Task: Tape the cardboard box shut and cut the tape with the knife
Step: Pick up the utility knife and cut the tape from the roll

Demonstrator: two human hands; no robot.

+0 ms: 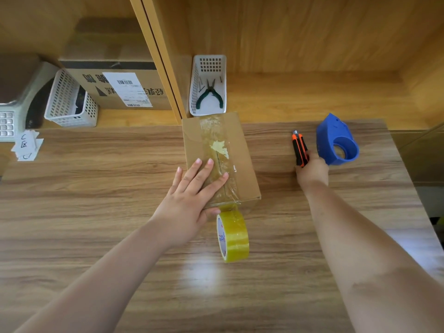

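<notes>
A small cardboard box (pixel 242 164) lies on the wooden table with a strip of clear tape running down its top seam. My left hand (pixel 192 195) presses flat on the box's near half, fingers spread over the tape. The yellow tape roll (pixel 233 236) stands on edge just in front of the box, still joined to the strip. At the right, my right hand (pixel 312 171) closes around the rear end of the orange and black knife (pixel 299 146), which lies on the table with its blade end pointing away.
A blue tape dispenser (pixel 336 140) stands right of the knife. A white basket (pixel 209 85) with green pliers sits behind the box. On the left shelf are a larger labelled carton (pixel 115 87), another white basket (pixel 69 102) and a scale (pixel 14 102).
</notes>
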